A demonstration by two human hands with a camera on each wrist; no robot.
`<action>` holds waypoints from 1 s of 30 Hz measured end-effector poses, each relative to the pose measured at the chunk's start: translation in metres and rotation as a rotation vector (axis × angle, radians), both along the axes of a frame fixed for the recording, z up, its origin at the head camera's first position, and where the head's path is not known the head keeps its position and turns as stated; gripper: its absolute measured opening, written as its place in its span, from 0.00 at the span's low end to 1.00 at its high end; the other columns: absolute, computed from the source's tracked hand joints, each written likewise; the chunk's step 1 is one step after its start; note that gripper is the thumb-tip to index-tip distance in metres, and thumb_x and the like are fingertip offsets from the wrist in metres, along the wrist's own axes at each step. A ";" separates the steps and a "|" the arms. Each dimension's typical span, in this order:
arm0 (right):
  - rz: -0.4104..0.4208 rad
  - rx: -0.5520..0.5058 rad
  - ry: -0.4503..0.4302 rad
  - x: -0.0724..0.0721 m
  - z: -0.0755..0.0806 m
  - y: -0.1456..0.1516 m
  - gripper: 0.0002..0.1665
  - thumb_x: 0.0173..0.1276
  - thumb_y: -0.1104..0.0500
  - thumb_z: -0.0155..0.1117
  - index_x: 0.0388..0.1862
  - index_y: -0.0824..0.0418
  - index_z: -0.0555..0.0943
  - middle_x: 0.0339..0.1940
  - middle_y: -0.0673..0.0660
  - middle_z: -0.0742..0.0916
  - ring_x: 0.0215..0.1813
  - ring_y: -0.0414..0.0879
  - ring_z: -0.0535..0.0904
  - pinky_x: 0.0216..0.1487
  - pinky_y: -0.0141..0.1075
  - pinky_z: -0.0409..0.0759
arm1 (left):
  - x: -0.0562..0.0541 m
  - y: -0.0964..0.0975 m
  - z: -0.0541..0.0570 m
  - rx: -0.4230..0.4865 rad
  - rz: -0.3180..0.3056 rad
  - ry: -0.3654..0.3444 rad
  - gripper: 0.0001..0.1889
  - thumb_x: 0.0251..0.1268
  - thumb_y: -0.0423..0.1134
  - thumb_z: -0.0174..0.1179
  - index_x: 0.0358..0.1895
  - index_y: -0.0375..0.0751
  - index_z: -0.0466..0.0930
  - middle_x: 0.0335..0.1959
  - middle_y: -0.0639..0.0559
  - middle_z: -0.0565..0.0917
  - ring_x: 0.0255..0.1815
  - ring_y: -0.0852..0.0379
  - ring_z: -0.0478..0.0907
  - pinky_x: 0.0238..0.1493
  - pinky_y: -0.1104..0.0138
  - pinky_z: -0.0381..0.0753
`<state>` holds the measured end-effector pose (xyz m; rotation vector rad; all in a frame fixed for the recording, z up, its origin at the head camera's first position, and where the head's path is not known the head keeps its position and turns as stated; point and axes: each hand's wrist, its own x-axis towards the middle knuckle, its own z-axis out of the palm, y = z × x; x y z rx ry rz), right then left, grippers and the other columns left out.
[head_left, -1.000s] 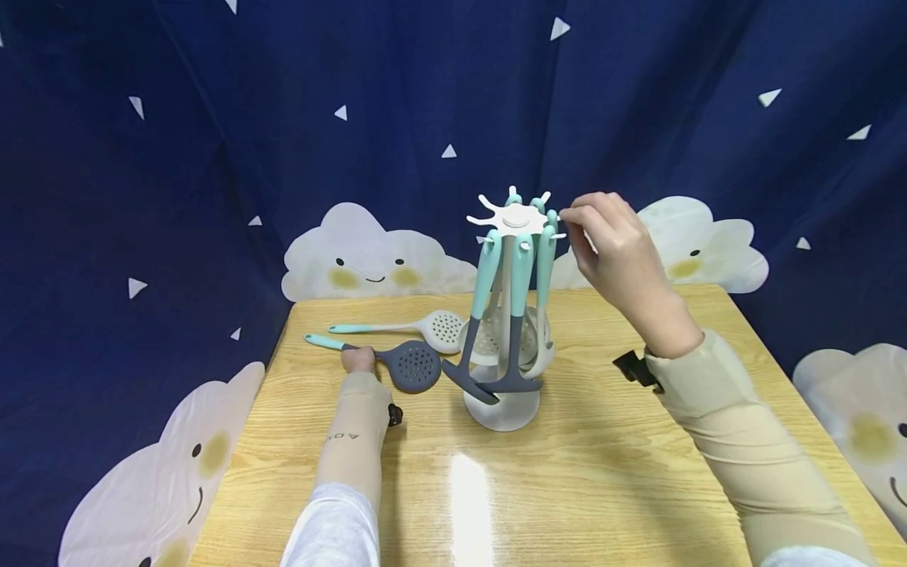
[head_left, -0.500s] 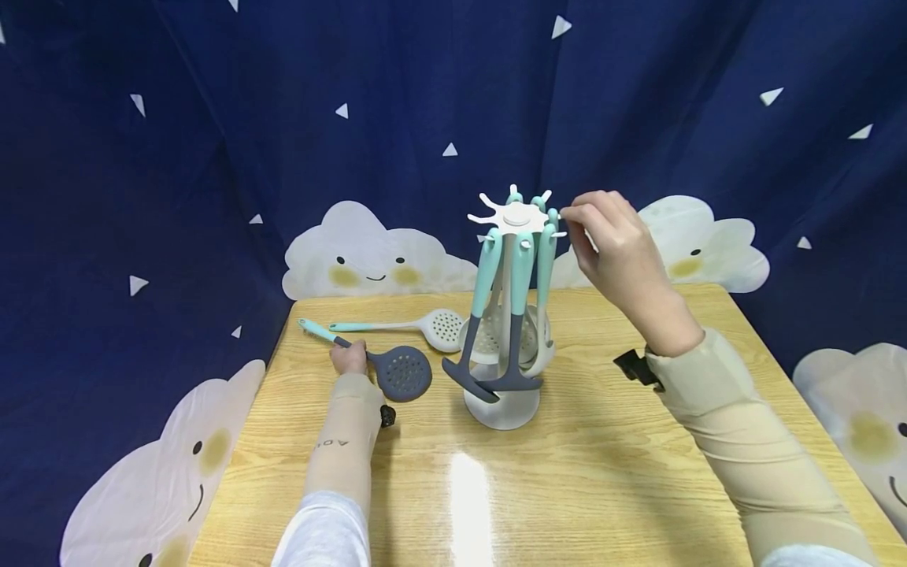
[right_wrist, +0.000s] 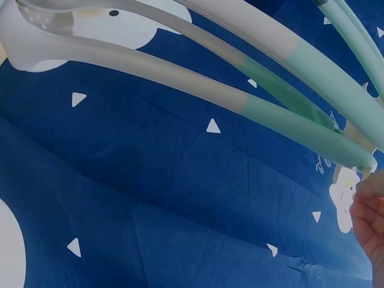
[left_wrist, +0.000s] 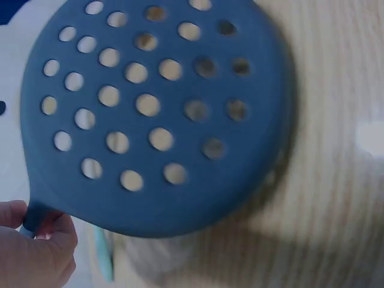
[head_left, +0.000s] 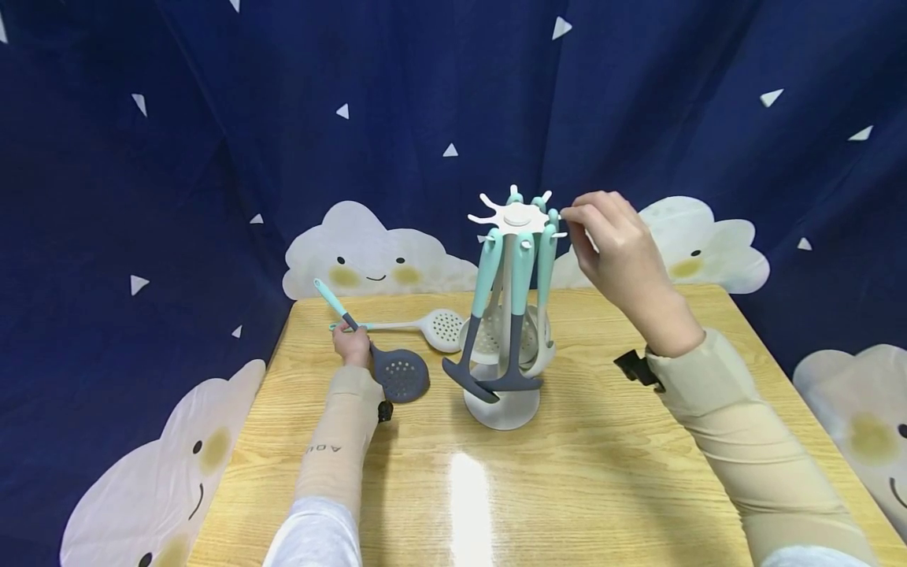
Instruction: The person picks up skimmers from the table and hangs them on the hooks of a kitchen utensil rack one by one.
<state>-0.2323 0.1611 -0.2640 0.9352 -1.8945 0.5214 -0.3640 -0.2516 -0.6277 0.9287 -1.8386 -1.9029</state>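
Note:
My left hand [head_left: 352, 344] grips the dark grey skimmer [left_wrist: 129, 90] by its neck, its turquoise handle end raised toward the back left. The perforated head fills much of the left wrist view, and the table shows through its holes. A white rotating utensil rack [head_left: 501, 412] stands at mid-table, with several turquoise-handled utensils hanging from its hooks. At the rack's right side, my right hand [head_left: 623, 252] pinches the tip of one hook between thumb and fingers. In the right wrist view a grey utensil with a turquoise handle [right_wrist: 306, 135] hangs right beside these fingertips.
A light grey skimmer [head_left: 442, 330] lies behind the dark one, its handle partly crossed by it. Two dark hanging utensils with wide ends [head_left: 512, 382] face the front of the rack. The wooden table [head_left: 602, 472] ends at a dark blue curtain [head_left: 397, 87].
My left hand has moved slightly left with the dark skimmer, whose handle end has risen and swung away from the table. The right hand and rack have stayed put.

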 end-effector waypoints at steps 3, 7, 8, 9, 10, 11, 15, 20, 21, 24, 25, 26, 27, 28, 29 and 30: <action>0.002 0.000 0.000 0.000 0.000 0.000 0.08 0.55 0.79 0.54 0.33 0.73 0.76 0.32 0.65 0.79 0.33 0.58 0.72 0.35 0.44 0.71 | -0.010 -0.001 -0.004 -0.045 -0.021 0.035 0.17 0.52 0.30 0.59 0.46 0.38 0.68 0.27 0.44 0.76 0.21 0.52 0.77 0.22 0.65 0.77; 0.000 0.000 0.000 0.000 0.000 -0.001 0.08 0.55 0.79 0.54 0.33 0.73 0.76 0.32 0.65 0.79 0.33 0.58 0.72 0.35 0.44 0.72 | 0.004 0.016 0.032 -0.079 -0.081 0.087 0.18 0.53 0.28 0.58 0.49 0.36 0.69 0.24 0.43 0.75 0.17 0.50 0.78 0.20 0.64 0.78; -0.001 0.000 0.000 0.000 0.000 -0.001 0.08 0.56 0.79 0.54 0.33 0.73 0.76 0.32 0.65 0.79 0.33 0.58 0.72 0.35 0.44 0.72 | 0.012 0.023 0.048 -0.085 -0.098 0.086 0.18 0.54 0.27 0.58 0.50 0.35 0.69 0.25 0.42 0.75 0.18 0.49 0.79 0.23 0.62 0.80; -0.002 0.000 0.000 0.000 0.000 -0.001 0.08 0.56 0.79 0.54 0.33 0.73 0.76 0.32 0.65 0.79 0.33 0.58 0.72 0.35 0.44 0.72 | 0.017 0.028 0.059 -0.093 -0.110 0.130 0.18 0.53 0.27 0.58 0.49 0.35 0.71 0.24 0.43 0.75 0.17 0.50 0.79 0.22 0.63 0.80; -0.003 0.000 0.001 0.000 -0.001 -0.001 0.08 0.56 0.79 0.54 0.34 0.73 0.76 0.32 0.65 0.79 0.33 0.58 0.72 0.35 0.44 0.71 | 0.027 0.036 0.076 -0.116 -0.127 0.129 0.18 0.53 0.26 0.58 0.50 0.34 0.71 0.25 0.42 0.75 0.18 0.49 0.80 0.24 0.62 0.80; -0.004 0.000 0.000 0.000 -0.001 -0.001 0.08 0.56 0.79 0.54 0.34 0.73 0.76 0.32 0.65 0.79 0.33 0.58 0.72 0.35 0.44 0.71 | 0.033 0.042 0.087 -0.149 -0.132 0.138 0.18 0.53 0.27 0.59 0.49 0.35 0.73 0.24 0.43 0.74 0.18 0.50 0.79 0.24 0.62 0.80; -0.007 0.001 -0.003 0.000 -0.001 0.000 0.08 0.56 0.79 0.54 0.34 0.73 0.76 0.32 0.65 0.79 0.33 0.57 0.71 0.34 0.43 0.71 | 0.060 0.063 0.136 -0.296 -0.230 0.153 0.16 0.55 0.26 0.55 0.49 0.32 0.75 0.25 0.43 0.75 0.18 0.53 0.77 0.19 0.68 0.77; -0.008 0.003 -0.008 0.000 -0.001 0.000 0.08 0.56 0.79 0.54 0.34 0.73 0.76 0.32 0.65 0.79 0.33 0.57 0.71 0.34 0.43 0.70 | 0.076 0.076 0.169 -0.540 -0.366 0.172 0.18 0.61 0.29 0.54 0.55 0.34 0.73 0.34 0.38 0.78 0.28 0.51 0.79 0.25 0.68 0.76; -0.007 0.003 -0.008 0.000 -0.001 0.000 0.08 0.56 0.79 0.54 0.34 0.73 0.76 0.32 0.65 0.79 0.33 0.57 0.71 0.34 0.43 0.70 | 0.077 0.077 0.172 -0.575 -0.389 0.199 0.18 0.61 0.29 0.54 0.55 0.34 0.73 0.35 0.37 0.78 0.30 0.49 0.79 0.28 0.66 0.77; -0.004 0.001 -0.006 0.000 -0.001 0.000 0.08 0.56 0.79 0.54 0.34 0.73 0.76 0.32 0.65 0.79 0.33 0.57 0.71 0.34 0.43 0.71 | 0.080 0.081 0.184 -0.658 -0.436 0.276 0.18 0.61 0.28 0.55 0.56 0.34 0.73 0.38 0.36 0.80 0.36 0.44 0.79 0.36 0.59 0.78; -0.003 0.000 -0.005 0.000 -0.001 -0.001 0.08 0.56 0.79 0.54 0.34 0.73 0.76 0.32 0.65 0.79 0.33 0.57 0.71 0.34 0.43 0.71 | 0.080 0.083 0.187 -0.666 -0.455 0.302 0.18 0.61 0.28 0.55 0.56 0.34 0.73 0.38 0.36 0.80 0.38 0.43 0.79 0.38 0.57 0.78; -0.002 -0.001 -0.003 0.000 -0.001 -0.001 0.08 0.56 0.79 0.54 0.34 0.73 0.76 0.32 0.65 0.79 0.33 0.57 0.71 0.34 0.44 0.71 | 0.082 0.084 0.192 -0.671 -0.476 0.331 0.18 0.61 0.28 0.55 0.56 0.34 0.73 0.38 0.35 0.80 0.39 0.42 0.79 0.39 0.55 0.78; -0.002 -0.002 -0.003 0.000 -0.001 -0.001 0.08 0.56 0.79 0.54 0.34 0.73 0.76 0.32 0.65 0.79 0.33 0.57 0.71 0.34 0.44 0.71 | 0.083 0.086 0.196 -0.679 -0.496 0.361 0.18 0.61 0.28 0.55 0.56 0.34 0.73 0.38 0.35 0.80 0.39 0.41 0.79 0.39 0.55 0.78; -0.002 -0.002 -0.001 0.000 -0.001 -0.001 0.08 0.56 0.79 0.54 0.34 0.73 0.76 0.32 0.65 0.79 0.33 0.57 0.71 0.34 0.44 0.71 | 0.084 0.087 0.200 -0.682 -0.512 0.387 0.18 0.61 0.28 0.55 0.56 0.34 0.73 0.39 0.35 0.80 0.39 0.42 0.79 0.40 0.54 0.78; -0.002 -0.004 -0.001 0.000 -0.001 -0.001 0.08 0.56 0.79 0.54 0.34 0.73 0.76 0.32 0.65 0.79 0.33 0.57 0.71 0.34 0.44 0.71 | 0.086 0.089 0.204 -0.684 -0.529 0.418 0.18 0.61 0.28 0.56 0.56 0.33 0.73 0.39 0.35 0.80 0.39 0.42 0.79 0.40 0.54 0.79; -0.003 -0.004 0.000 0.000 -0.001 -0.001 0.08 0.56 0.79 0.54 0.34 0.73 0.76 0.32 0.65 0.79 0.33 0.57 0.71 0.34 0.44 0.71 | 0.087 0.091 0.208 -0.680 -0.542 0.450 0.18 0.60 0.28 0.56 0.55 0.33 0.73 0.39 0.35 0.80 0.39 0.42 0.79 0.39 0.55 0.79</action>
